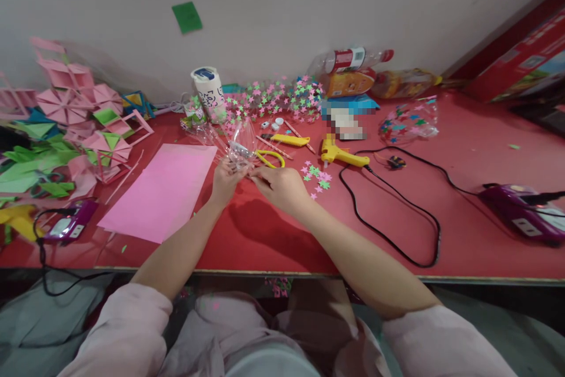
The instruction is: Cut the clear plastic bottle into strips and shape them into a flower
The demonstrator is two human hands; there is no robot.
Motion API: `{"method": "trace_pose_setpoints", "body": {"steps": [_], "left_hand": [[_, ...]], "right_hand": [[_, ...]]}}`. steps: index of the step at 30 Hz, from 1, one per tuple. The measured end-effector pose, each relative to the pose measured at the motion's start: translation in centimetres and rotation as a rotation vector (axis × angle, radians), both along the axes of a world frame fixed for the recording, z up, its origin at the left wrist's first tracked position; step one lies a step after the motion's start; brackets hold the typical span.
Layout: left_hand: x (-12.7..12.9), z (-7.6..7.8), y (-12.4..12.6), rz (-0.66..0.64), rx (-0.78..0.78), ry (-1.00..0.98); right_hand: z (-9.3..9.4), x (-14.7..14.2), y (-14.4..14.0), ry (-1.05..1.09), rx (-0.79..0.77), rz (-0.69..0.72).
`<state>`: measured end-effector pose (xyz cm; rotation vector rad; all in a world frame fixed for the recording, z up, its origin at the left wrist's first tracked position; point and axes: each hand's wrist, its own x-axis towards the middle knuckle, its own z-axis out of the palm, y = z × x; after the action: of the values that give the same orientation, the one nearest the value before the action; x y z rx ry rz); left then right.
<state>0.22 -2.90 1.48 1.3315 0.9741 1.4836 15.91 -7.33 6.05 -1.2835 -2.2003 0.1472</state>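
Note:
A crinkled piece of clear plastic film (243, 137) stands up from my two hands over the red table (265, 247). My left hand (226, 179) pinches its lower edge. From the other side, my right hand (279, 184) grips the film, fingertips nearly meeting the left ones. Exactly how the film is folded between the fingers is too small to tell. Just beyond the right hand lie yellow-handled scissors (277, 157), their blades partly hidden behind the film. A yellow utility knife (290, 140) and pink paper sticks (282, 150) rest behind them.
Pink paper sheets (163, 189) lie left of my hands, near folded pink paper shapes (66, 103). Right are loose paper stars (316, 174), a yellow glue gun (345, 154) with a looping black cord (435, 242), and a purple power strip (521, 209). Plastic bottles (353, 59) line the wall.

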Motion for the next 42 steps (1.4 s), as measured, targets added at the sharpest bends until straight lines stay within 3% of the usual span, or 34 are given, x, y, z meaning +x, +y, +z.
{"method": "trace_pose_setpoints", "body": {"steps": [6,15,23,27,31,34,42], "left_hand": [[0.2,0.0,-0.3,-0.030,-0.042,-0.003],[-0.5,-0.4,0.3,0.000,0.004,0.068],[-0.2,0.0,0.1,0.029,0.012,0.018],[-0.4,-0.2,0.4,0.047,0.005,0.011],[-0.6,-0.4,0.6,0.081,0.013,-0.004],[-0.5,-0.1,0.6,0.069,0.022,-0.047],[-0.3,0.3,0.4,0.090,0.046,-0.139]], "right_hand": [[0.3,-0.4,0.0,-0.120,-0.030,-0.009],[0.2,0.2,-0.1,0.121,-0.001,-0.047],[0.7,0.3,-0.3,0.128,0.049,-0.046],[1.1,0.6,-0.9,0.302,0.175,-0.019],[1.9,0.9,-1.6,0.453,0.416,0.082],[2.0,0.7,-1.7,0.322,0.530,0.169],[0.1,-0.3,-0.5,0.073,0.672,0.182]]}}
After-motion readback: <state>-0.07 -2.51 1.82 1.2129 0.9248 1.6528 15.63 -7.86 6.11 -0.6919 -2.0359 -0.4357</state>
